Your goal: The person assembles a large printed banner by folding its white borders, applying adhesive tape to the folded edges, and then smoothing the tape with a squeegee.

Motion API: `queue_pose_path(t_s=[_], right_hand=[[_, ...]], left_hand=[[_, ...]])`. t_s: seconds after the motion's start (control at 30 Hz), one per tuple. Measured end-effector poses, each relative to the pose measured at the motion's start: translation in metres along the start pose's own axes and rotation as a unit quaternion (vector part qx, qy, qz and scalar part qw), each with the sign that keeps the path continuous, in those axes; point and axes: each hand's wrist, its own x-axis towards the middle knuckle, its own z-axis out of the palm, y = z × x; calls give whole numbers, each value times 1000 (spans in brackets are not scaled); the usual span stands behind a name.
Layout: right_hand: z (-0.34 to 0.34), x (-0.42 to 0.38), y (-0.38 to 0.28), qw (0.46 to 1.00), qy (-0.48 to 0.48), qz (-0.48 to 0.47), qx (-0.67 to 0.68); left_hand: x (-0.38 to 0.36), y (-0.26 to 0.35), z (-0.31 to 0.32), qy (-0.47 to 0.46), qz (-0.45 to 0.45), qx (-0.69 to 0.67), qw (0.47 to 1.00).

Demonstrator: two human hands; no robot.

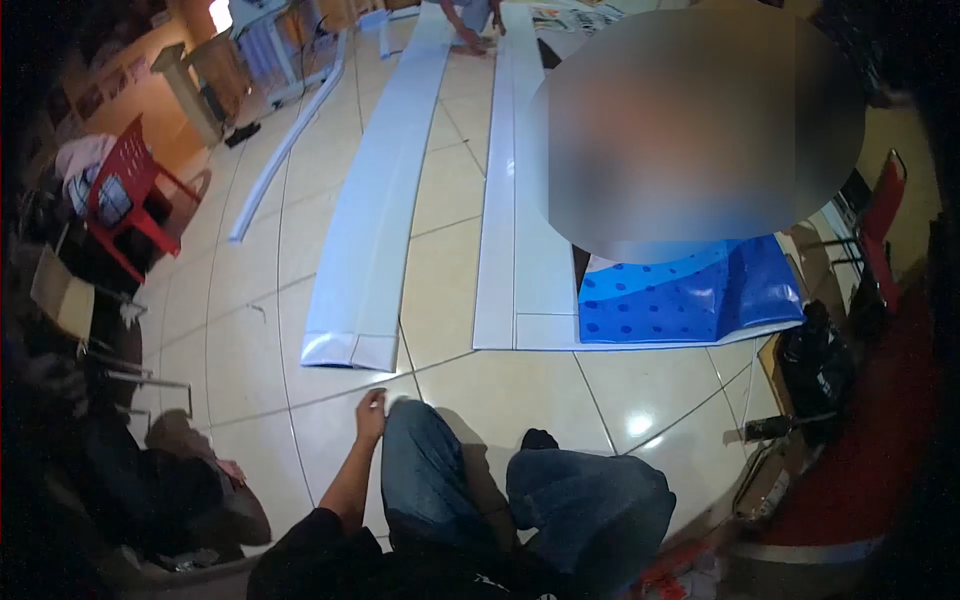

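My left hand (371, 414) is beside my left knee, just below the near end of a long white folded panel (375, 200) on the tiled floor; its fingers look curled, but whether they hold anything is too small to tell. My right hand does not show. Right of the first panel lies a second long white strip (497, 220), joined at its near end to a sheet with a blue printed part (650, 300). A large blurred area hides much of that sheet.
Another person's hands (475, 38) are at the far end of the panels. A thin white strip (290, 140) lies on the floor at left. Red chairs (135, 195) stand at both sides. A dark bottle (768, 428) and black bag (815, 360) are at right.
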Motion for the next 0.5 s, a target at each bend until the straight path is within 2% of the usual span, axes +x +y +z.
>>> queue_pose_path(t_s=[0.07, 0.1, 0.13, 0.2, 0.27, 0.3, 0.33, 0.4, 0.47, 0.5], right_hand=[[8, 8, -12, 999, 7, 10, 39], [13, 11, -19, 998, 12, 15, 61], [19, 15, -30, 996, 16, 20, 82], [33, 21, -51, 991, 21, 26, 127], [50, 23, -79, 984, 18, 33, 175], [64, 26, -98, 979, 16, 34, 199], [80, 26, -121, 973, 11, 33, 227], [122, 22, -174, 960, -4, 31, 277], [177, 13, -235, 944, -30, 31, 327], [210, 6, -271, 933, -46, 32, 356]], left_hand=[[-35, -21, -12, 106, 5, 57, 993], [-51, -40, -19, 131, 44, 150, 979], [-68, -64, -26, 154, 84, 243, 954], [-111, -89, -41, 148, 76, 337, 926], [-147, -100, -39, 158, -47, 392, 905], [-156, -100, -36, 139, -115, 366, 913], [-160, -97, -30, 136, -118, 369, 912], [-161, -102, -14, 196, -152, 355, 902], [-150, -97, -4, 193, -191, 365, 891], [-143, -77, -3, 197, -216, 360, 886]])
